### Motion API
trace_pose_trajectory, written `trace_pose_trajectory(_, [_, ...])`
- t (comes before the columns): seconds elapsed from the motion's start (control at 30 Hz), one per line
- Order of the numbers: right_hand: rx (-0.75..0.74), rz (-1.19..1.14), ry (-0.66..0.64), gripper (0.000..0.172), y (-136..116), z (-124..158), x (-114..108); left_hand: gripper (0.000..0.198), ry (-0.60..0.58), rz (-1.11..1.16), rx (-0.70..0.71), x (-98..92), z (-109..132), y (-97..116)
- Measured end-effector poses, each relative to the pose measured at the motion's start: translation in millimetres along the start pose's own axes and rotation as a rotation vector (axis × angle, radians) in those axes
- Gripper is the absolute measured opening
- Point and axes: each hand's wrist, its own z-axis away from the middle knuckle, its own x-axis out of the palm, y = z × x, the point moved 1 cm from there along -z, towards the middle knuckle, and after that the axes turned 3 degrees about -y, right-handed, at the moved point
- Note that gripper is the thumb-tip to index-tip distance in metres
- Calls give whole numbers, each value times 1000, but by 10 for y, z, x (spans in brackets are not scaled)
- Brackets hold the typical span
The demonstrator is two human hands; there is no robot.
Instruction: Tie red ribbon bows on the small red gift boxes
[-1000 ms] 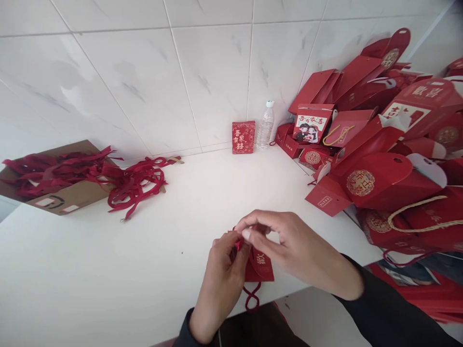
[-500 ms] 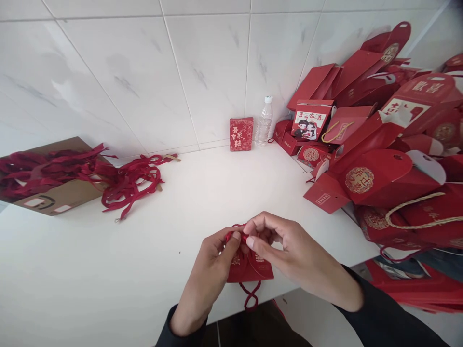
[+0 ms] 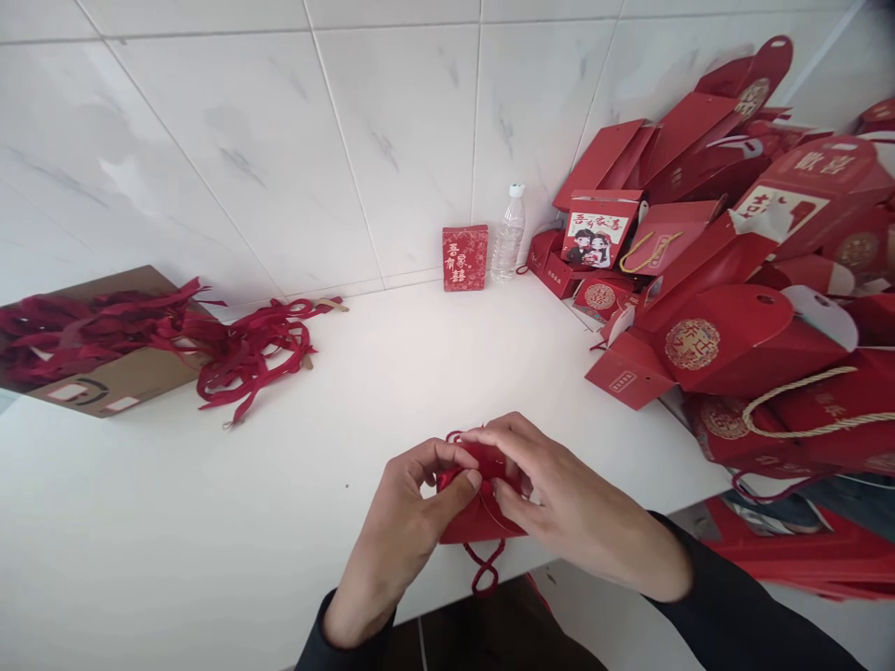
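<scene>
A small red gift box (image 3: pixel 458 534) lies near the front edge of the white table, under both hands. A dark red cord (image 3: pixel 484 565) hangs in a twisted loop from its near side. My left hand (image 3: pixel 419 508) pinches a shiny red ribbon (image 3: pixel 446 481) between thumb and index finger over the box. Beside it, my right hand (image 3: pixel 552 485) has its fingers curled and closed at the same ribbon. Its fingertips are partly hidden, as is most of the box top.
At the left, a cardboard box (image 3: pixel 150 382) overflows with red ribbons (image 3: pixel 255 359). A red printed box (image 3: pixel 464 259) and a clear plastic bottle (image 3: pixel 509 238) stand against the tiled wall. Many red gift boxes (image 3: pixel 727 340) are heaped at the right.
My left thumb and index finger have shifted slightly right along the ribbon. My right hand has turned, its fingers now lying further over the box and covering its printed characters.
</scene>
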Motion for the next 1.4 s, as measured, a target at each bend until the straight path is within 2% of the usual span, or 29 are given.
trace_pose_trajectory(0.13, [40, 63, 2, 24, 54, -61, -14, 21, -14, 5, -26, -11, -5, -34])
trace_pose_trajectory(0.23, [58, 84, 36, 19, 51, -85, -34, 17, 1, -37, -10, -9, -5, -58])
trace_pose_trajectory(0.3, [2, 75, 50, 22, 22, -89, -46, 12, 22, -96, 40, 1, -10, -67])
trace_pose_trajectory(0.4, [-91, 32, 7, 42, -12, -105, -49, 6, 52, -174, 144, 23, -16, -65])
trace_pose_trajectory(0.43, [-88, 16, -16, 44, -12, -116, -46, 7, 62, -190, 167, 32, -16, -63])
trace_pose_trajectory(0.5, [-39, -9, -38, 37, 7, -141, -36, 12, 89, -225, 188, 54, -13, -65])
trace_pose_trajectory(0.6, [5, -40, -8, 27, 39, -167, -19, 16, 172, -299, 219, 98, -10, -94])
trace_pose_trajectory(0.8, [34, -153, -26, 33, 45, -129, -27, 23, 475, -583, 452, 217, -25, -214])
trace_pose_trajectory(0.93, [64, -176, -39, 31, 95, -115, -72, 25, 530, -696, 607, 271, -29, -280])
trace_pose_trajectory(1.03, [2, -154, -48, 29, 145, -145, -86, 25, 544, -730, 708, 293, -14, -301])
trace_pose_trajectory(1.13, [-9, -169, -70, 23, 174, -172, -81, 25, 591, -733, 728, 299, 4, -305])
trace_pose_trajectory(1.33, [47, -48, 104, 14, 173, -130, -108, 18, 619, -729, 769, 256, 92, -346])
trace_pose_trajectory(1.4, [48, 28, 153, 14, 183, -113, -121, 17, 617, -727, 729, 232, 149, -370])
